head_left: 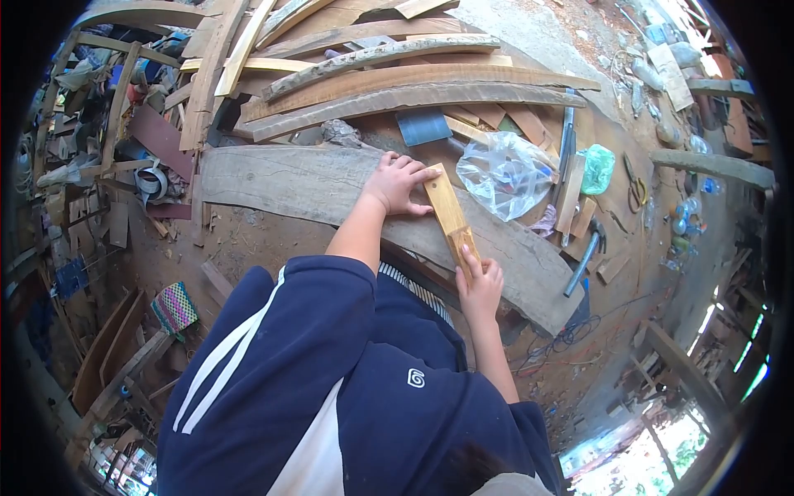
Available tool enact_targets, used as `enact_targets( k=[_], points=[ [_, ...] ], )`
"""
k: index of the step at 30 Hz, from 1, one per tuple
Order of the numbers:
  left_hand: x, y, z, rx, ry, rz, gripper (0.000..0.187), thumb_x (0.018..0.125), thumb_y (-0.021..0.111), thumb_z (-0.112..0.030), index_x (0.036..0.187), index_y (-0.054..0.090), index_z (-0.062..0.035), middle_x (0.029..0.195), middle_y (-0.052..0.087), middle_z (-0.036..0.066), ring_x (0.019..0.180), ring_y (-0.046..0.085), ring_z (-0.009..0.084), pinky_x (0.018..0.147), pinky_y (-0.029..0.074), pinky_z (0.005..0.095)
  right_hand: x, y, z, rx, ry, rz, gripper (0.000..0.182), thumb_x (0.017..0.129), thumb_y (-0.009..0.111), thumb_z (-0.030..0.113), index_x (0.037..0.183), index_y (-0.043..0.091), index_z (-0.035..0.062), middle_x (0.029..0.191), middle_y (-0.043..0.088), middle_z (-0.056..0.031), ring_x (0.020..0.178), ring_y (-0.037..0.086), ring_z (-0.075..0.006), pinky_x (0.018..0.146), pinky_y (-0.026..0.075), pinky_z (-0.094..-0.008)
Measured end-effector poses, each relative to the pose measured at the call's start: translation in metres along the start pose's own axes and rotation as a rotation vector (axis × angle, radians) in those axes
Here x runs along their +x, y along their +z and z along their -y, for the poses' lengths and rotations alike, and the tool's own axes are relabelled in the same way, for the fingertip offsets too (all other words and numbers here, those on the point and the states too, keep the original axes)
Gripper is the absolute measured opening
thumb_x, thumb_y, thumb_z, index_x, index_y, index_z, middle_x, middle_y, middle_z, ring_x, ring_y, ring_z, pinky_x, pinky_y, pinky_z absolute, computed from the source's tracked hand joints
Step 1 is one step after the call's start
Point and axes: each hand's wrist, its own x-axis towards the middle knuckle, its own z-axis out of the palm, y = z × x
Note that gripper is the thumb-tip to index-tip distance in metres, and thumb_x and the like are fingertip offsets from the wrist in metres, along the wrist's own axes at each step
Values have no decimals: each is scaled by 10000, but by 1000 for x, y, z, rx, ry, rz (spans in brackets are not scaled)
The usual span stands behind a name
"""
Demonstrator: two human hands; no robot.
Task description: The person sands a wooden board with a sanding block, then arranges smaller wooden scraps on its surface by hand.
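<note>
A short yellowish wooden block (446,204) lies at a slant over a wide grey plank (289,179). Its far end has a small dark hole, and its near part looks darker and stepped. My left hand (399,184) grips the far end from the side, thumb and forefinger against the wood. Around the near end my right hand (481,285) is closed, one finger stretched along the top. Part of the block is hidden under the right fingers.
Long curved boards (430,78) are stacked beyond the plank. To the right are a clear plastic bag (506,175), a green bag (598,169), a hammer (584,263) and scissors (635,188). A woven mat (174,309) lies at lower left.
</note>
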Motion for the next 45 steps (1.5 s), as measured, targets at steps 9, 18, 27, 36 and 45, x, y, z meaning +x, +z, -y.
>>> enact_targets(
  k=[9, 18, 27, 36, 45],
  points=[
    [1, -2, -1, 8, -11, 10, 778, 675, 779, -625, 1355, 601, -291, 1272, 651, 5, 1227, 575, 208, 1119, 328, 467, 53, 12, 25, -17, -2, -45, 542, 886, 715, 308, 1408, 583, 366, 1064, 560, -140, 1008, 555, -322, 869, 443, -442],
    [1, 1, -2, 30, 9, -16, 775, 661, 782, -627, 1332, 620, -274, 1248, 658, 13, 1209, 585, 212, 1107, 345, 473, 57, 13, 30, 26, 6, -88, 515, 898, 706, 317, 1395, 590, 387, 1062, 562, -129, 1004, 562, -312, 870, 454, -439],
    [2, 0, -2, 35, 30, -19, 782, 667, 778, -628, 1343, 613, -270, 1248, 655, 12, 1196, 584, 213, 1095, 356, 475, -29, -8, -15, 58, 62, -26, 532, 859, 749, 296, 1368, 619, 378, 1065, 548, -133, 1000, 551, -323, 871, 442, -441],
    [3, 1, -1, 33, 24, -22, 787, 663, 782, -626, 1347, 611, -276, 1246, 656, 9, 1201, 583, 206, 1092, 356, 469, 77, 14, 37, 41, -56, -70, 526, 873, 725, 319, 1383, 609, 378, 1064, 568, -131, 1008, 560, -309, 856, 445, -431],
    [1, 1, 0, 13, 24, -21, 781, 663, 783, -628, 1338, 620, -271, 1240, 657, 8, 1206, 580, 204, 1093, 351, 464, -32, -12, -15, 12, 41, -28, 557, 848, 746, 292, 1382, 609, 371, 1056, 557, -130, 1002, 556, -311, 879, 451, -431]
  ],
)
